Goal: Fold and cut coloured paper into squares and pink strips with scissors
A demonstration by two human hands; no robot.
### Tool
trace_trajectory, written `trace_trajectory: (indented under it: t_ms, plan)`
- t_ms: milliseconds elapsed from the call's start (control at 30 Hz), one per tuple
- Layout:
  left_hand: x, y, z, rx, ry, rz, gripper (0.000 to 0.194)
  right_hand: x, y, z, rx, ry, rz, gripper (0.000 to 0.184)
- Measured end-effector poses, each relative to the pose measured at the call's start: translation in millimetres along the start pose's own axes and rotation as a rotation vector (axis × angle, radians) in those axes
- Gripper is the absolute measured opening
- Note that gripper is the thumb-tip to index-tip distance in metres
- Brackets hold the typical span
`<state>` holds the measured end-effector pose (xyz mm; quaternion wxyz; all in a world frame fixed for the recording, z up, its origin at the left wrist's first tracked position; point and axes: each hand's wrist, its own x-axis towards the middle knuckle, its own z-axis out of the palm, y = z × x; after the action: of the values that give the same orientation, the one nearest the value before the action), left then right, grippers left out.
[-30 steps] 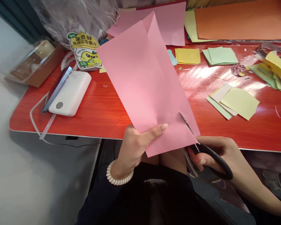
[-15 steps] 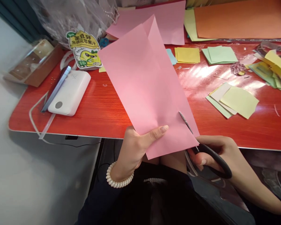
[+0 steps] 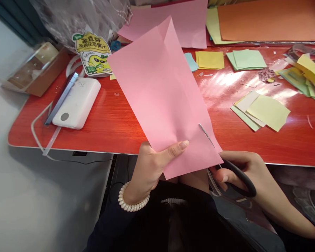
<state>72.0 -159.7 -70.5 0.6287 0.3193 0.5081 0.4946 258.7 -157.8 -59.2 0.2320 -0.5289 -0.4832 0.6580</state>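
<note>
A folded sheet of pink paper (image 3: 162,91) is held up at a tilt over the table's front edge. My left hand (image 3: 157,159) grips its lower left part, thumb on top and the fingers hidden underneath. Scissors with a black handle (image 3: 241,178) are in my right hand (image 3: 245,168), at the paper's lower right. One thin blade lies over the pink surface, and the paper's right edge strip stands to the right of it. The other blade is hidden behind the paper.
On the red table (image 3: 120,115) are a white power bank (image 3: 78,101), a phone (image 3: 61,99) and a printed pouch (image 3: 93,56). Yellow slips (image 3: 209,60), green slips (image 3: 248,59) and mixed slips (image 3: 267,112) lie to the right. Orange paper (image 3: 273,21) is at the back.
The scissors have closed a little, with the visible blade moving slightly left along the paper. The paper's right edge now bends more beside the blade. My left hand keeps its grip.
</note>
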Motion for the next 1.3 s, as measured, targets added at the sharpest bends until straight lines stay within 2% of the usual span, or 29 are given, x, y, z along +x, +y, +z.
trace_trajectory:
  t_ms: [400, 733, 867, 1067, 1300]
  plan:
    - [-2.4, -1.7, 3.4, -0.024, -0.006, -0.025, 0.007, 0.5, 0.8, 1.4, -0.014, 0.022, -0.044, 0.041]
    - [-3.0, -1.6, 2.6, -0.026, -0.001, -0.044, 0.011, 0.4, 1.1, 0.4, 0.007, 0.033, -0.021, 0.039]
    - [-4.2, -0.5, 3.0, -0.006, 0.005, -0.036, 0.012, -0.4, 0.8, -1.5, 0.003, -0.01, -0.009, 0.037]
    - [-4.2, -0.8, 2.0, -0.02, -0.028, -0.066, 0.011, -1.0, 0.9, -4.3, 0.022, -0.085, -0.029, 0.045]
    - [-2.8, 2.7, 4.1, -0.033, -0.033, -0.092, 0.012, 0.3, -0.1, -3.2, 0.005, -0.083, -0.051, 0.053]
